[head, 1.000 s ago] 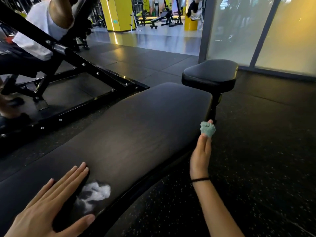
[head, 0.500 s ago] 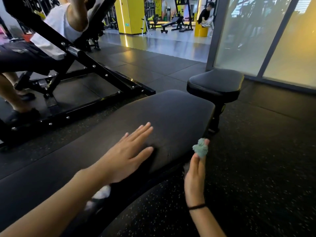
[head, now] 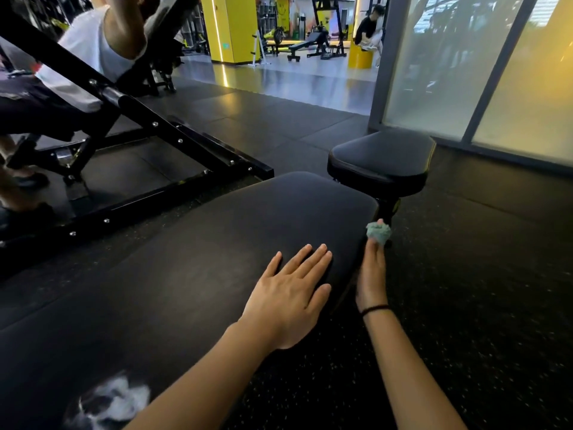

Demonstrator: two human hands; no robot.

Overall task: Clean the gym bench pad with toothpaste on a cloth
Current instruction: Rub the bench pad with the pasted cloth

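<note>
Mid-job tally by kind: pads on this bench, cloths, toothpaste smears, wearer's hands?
Pads: 2 (long pad, seat pad)
Cloths: 1 (green cloth)
Toothpaste smears: 1 (white smear)
Hands: 2 (left hand flat on long pad, right hand pinching the cloth)
Total: 6

Bench pad (head: 217, 243) lies open; seat pad (head: 381, 159) stands just beyond it.
</note>
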